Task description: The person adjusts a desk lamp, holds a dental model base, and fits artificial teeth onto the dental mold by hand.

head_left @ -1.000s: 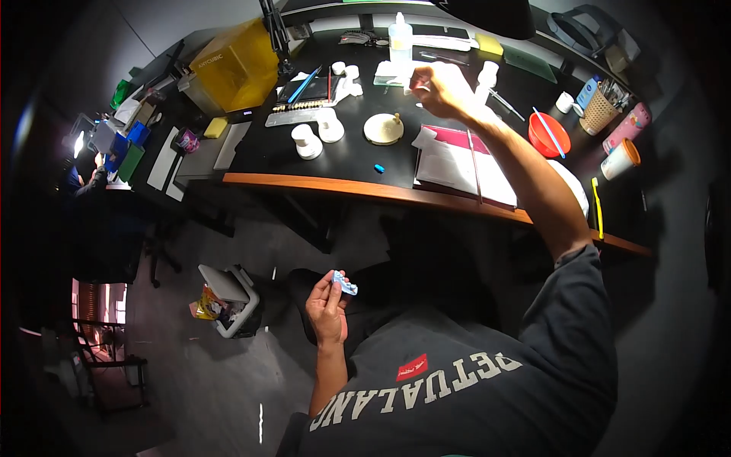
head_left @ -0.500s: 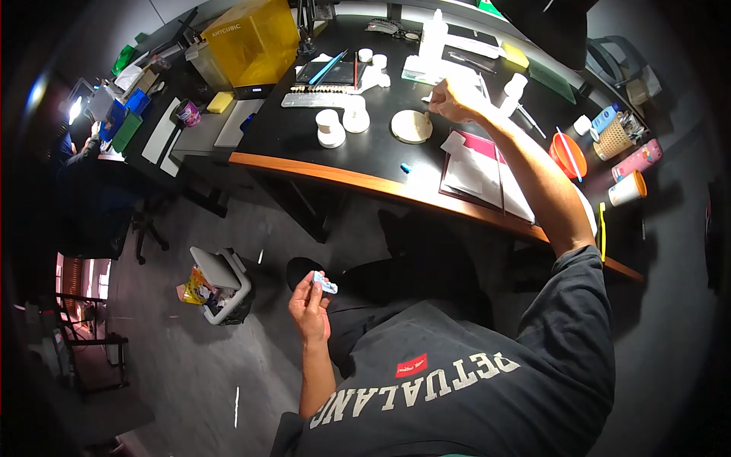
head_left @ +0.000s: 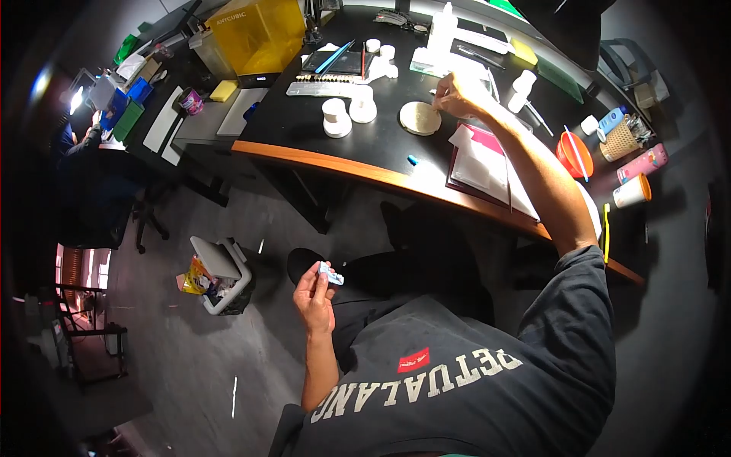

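Above my lap, my left hand [head_left: 314, 301] pinches a small white and pale blue moulded piece [head_left: 330, 274] between thumb and fingers. My right hand [head_left: 461, 97] reaches over the black table, its fingers drawn together at the right rim of a round cream-coloured dish [head_left: 419, 119]. Whatever those fingers hold is too small to make out. Left of the dish stand two white jars [head_left: 336, 119]. A small blue object [head_left: 413, 160] lies near the table's front edge. Under my right forearm are white sheets [head_left: 481, 161] on a dark red folder.
An orange bowl [head_left: 573, 154], a wicker basket [head_left: 618, 145] and a white bottle [head_left: 521, 91] stand to the right. A yellow machine cover [head_left: 257, 38] is at the back left. An open bin [head_left: 228, 282] sits on the floor. Another person's arm [head_left: 93, 137] shows far left.
My right hand has come down slightly, closer to the dish rim. My left hand still holds the piece, turned a little. The whole view has shifted slightly.
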`<state>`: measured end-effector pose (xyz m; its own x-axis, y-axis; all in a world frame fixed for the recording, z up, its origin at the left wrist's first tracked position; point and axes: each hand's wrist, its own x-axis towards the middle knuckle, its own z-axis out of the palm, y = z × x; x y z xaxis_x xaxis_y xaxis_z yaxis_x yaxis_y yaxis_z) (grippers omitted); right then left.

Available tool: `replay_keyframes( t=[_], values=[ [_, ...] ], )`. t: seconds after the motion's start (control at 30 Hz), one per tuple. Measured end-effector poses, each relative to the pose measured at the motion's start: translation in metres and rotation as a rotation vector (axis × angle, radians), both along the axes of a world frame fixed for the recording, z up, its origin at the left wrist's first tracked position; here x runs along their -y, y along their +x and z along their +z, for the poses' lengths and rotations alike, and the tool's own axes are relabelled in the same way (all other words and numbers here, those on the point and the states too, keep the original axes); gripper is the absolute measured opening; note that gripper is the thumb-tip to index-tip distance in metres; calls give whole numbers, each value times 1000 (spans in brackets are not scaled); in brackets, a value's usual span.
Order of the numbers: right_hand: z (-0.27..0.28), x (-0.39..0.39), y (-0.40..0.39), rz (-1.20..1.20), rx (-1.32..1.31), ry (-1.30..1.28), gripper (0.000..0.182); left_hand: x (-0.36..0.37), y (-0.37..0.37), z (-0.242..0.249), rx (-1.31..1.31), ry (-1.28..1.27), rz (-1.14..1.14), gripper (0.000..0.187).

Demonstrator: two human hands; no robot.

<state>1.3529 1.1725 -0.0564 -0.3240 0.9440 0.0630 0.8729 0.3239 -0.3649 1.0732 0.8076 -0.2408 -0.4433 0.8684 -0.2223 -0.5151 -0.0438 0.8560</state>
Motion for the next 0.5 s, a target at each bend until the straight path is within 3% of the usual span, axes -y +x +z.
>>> replay_keyframes(
  t=[0.3, 0.5],
  values=[
    [8, 6, 9, 51, -40, 155, 20, 5, -4, 4, -18, 11, 21, 27],
    [34, 22, 50, 62, -247, -51, 17, 7, -3, 9, -18, 11, 15, 28]
  ],
)
